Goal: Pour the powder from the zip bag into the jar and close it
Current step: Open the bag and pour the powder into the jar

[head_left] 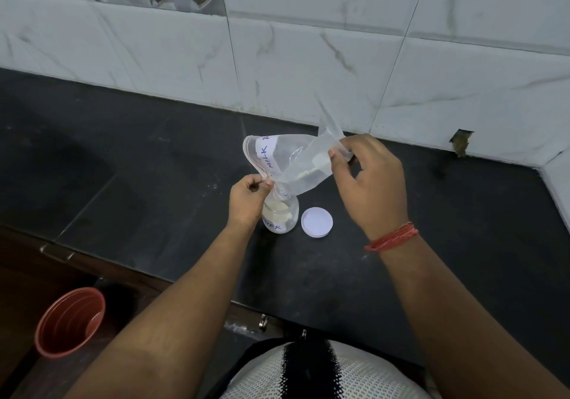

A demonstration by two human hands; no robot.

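A clear zip bag (293, 161) with a handwritten white label is tipped mouth-down over a small glass jar (282, 216) on the black counter. My left hand (248, 199) pinches the bag's zip edge just above the jar's mouth. My right hand (368, 182) grips the bag's raised bottom corner. A little pale powder clings inside the bag, and powder fills much of the jar. The jar's white lid (317, 222) lies upturned on the counter just right of the jar.
The black counter (154, 167) meets a white marble-tiled wall (308, 59) behind. A red bucket (69, 321) stands on the floor at lower left, below the counter's front edge. A red thread band is on my right wrist.
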